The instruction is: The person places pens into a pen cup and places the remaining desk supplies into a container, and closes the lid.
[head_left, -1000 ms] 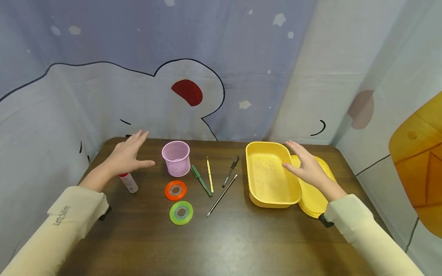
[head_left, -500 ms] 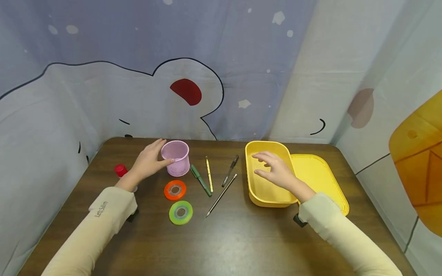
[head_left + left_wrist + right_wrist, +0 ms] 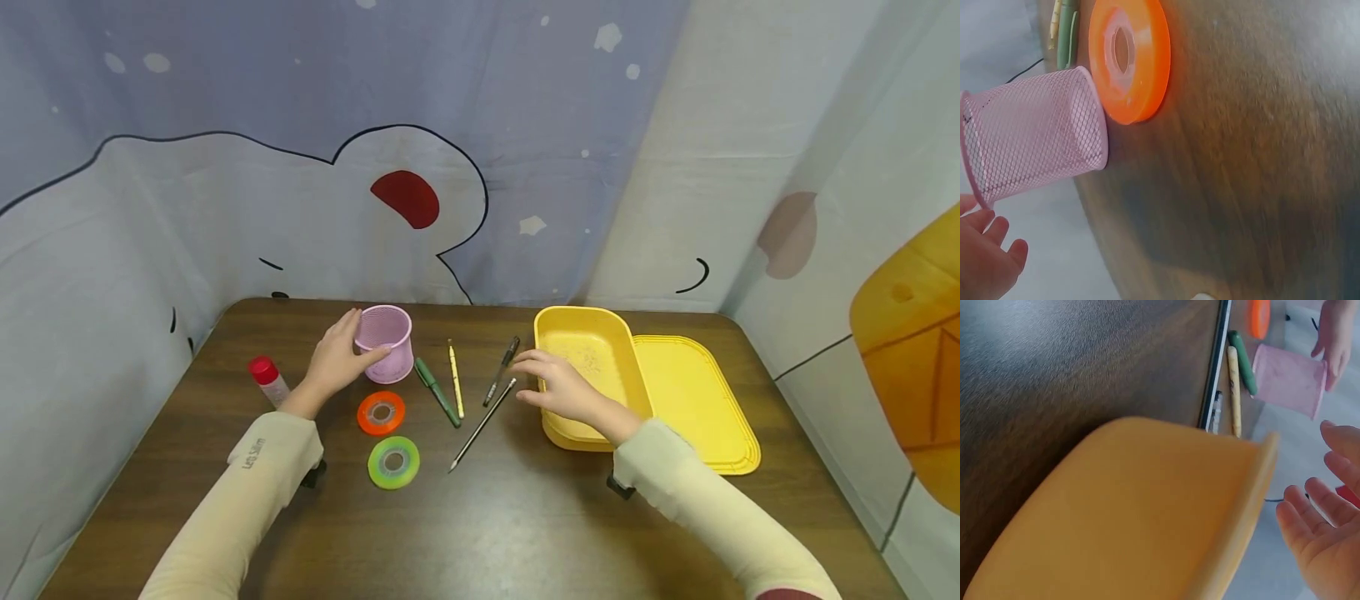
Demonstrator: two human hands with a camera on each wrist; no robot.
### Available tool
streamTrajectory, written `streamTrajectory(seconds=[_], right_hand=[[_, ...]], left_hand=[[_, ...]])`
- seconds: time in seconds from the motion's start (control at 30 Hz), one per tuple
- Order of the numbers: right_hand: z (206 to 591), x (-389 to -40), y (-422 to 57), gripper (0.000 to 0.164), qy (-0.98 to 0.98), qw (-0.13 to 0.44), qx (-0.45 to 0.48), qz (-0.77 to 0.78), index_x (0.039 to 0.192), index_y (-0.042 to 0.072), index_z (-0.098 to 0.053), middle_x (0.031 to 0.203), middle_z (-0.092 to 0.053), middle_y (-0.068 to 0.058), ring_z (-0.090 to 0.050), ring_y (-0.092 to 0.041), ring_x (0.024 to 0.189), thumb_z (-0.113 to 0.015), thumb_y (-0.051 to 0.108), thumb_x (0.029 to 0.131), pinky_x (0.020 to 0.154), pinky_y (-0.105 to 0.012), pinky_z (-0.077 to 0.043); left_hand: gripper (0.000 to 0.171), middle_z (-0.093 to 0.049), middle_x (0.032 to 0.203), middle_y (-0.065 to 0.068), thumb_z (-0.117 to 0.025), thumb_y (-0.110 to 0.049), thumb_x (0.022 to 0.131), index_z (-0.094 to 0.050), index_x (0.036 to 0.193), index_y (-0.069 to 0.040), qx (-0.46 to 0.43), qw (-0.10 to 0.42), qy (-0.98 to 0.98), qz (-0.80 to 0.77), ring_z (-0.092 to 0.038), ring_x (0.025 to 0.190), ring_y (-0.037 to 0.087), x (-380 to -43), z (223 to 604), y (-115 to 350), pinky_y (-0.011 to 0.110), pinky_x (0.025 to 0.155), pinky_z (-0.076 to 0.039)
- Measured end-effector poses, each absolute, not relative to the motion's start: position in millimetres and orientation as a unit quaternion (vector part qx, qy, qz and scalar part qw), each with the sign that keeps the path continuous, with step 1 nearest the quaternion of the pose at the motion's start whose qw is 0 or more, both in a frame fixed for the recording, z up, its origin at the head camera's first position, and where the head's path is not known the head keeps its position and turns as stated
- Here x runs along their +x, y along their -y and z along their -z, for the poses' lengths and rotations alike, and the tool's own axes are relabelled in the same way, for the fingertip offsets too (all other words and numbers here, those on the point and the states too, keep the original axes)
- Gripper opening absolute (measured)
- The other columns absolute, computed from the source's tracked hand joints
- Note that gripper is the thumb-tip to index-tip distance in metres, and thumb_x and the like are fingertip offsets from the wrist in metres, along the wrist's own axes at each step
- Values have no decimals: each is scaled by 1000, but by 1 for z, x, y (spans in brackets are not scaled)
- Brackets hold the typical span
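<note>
A pink mesh pen cup (image 3: 384,350) stands upright on the table, with my left hand (image 3: 333,358) at its left side. The left wrist view shows the fingertips (image 3: 996,231) right at the cup's rim; the thumb lies across its front in the head view. My right hand (image 3: 558,387) hovers over the left rim of a yellow plastic tub (image 3: 637,400), fingers loosely bent and holding nothing. Just left of that hand lie a black pen (image 3: 501,371) and a pencil (image 3: 482,426). A green pen (image 3: 437,392) and a thin yellow pen (image 3: 456,382) lie between cup and tub.
Orange tape (image 3: 381,413) and green tape (image 3: 393,463) lie flat before the cup. A red-capped white bottle (image 3: 268,379) is partly hidden behind the left forearm. The yellow lid (image 3: 708,404) lies right of the tub. A printed curtain (image 3: 555,150) hangs behind the table.
My left hand has moved right from over the red-capped bottle to the pink cup. My right hand has moved left from the tub's right side to its left rim.
</note>
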State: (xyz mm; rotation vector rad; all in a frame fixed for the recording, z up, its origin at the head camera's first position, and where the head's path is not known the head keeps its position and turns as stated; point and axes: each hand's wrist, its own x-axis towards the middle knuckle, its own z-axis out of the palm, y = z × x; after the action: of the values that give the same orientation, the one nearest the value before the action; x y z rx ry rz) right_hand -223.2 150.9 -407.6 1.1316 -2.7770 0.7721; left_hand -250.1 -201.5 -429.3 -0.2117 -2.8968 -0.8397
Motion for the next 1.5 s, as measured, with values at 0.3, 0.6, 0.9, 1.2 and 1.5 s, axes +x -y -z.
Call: streamTrajectory(seconds=[0.3, 0.6, 0.9, 1.2, 1.5], right_hand=[[420, -233, -132, 32, 906, -20, 371, -202, 107, 4, -61, 112, -56, -10, -54, -23, 103, -66, 12, 76, 86, -37, -45], [424, -241, -122, 33, 919, -62, 361, -143, 107, 4, -61, 105, -58, -10, -57, -23, 95, -66, 11, 75, 83, -36, -46], [427, -252, -116, 28, 926, -83, 361, -74, 103, 9, -63, 100, -60, -6, -58, -23, 92, -66, 14, 75, 80, -38, -45], [435, -261, -114, 27, 926, -71, 371, 7, 97, 16, -66, 96, -65, 0, -60, -18, 91, -69, 22, 71, 80, -42, -40], [439, -261, -113, 30, 928, -58, 361, 69, 96, 20, -66, 91, -66, 4, -60, -13, 84, -70, 33, 69, 77, -38, -38]], left_hand=[[88, -29, 139, 23, -61, -50, 75, -26, 136, 4, -54, 88, 953, 284, -29, 124, 42, -253, 435, 197, 58, 98, -25], [91, -34, 135, 23, -62, -53, 72, -29, 136, 3, -27, 87, 952, 293, -28, 122, 40, -253, 436, 196, 57, 97, -27], [91, -33, 135, 23, -64, -53, 71, -28, 136, 1, -18, 79, 949, 306, -27, 123, 39, -252, 435, 195, 58, 97, -27], [93, -33, 136, 23, -63, -54, 71, -27, 137, 2, -20, 75, 948, 309, -27, 123, 39, -252, 436, 195, 58, 97, -26], [94, -32, 137, 21, -62, -55, 71, -26, 137, 1, -18, 70, 948, 311, -26, 124, 38, -252, 435, 196, 57, 98, -25]])
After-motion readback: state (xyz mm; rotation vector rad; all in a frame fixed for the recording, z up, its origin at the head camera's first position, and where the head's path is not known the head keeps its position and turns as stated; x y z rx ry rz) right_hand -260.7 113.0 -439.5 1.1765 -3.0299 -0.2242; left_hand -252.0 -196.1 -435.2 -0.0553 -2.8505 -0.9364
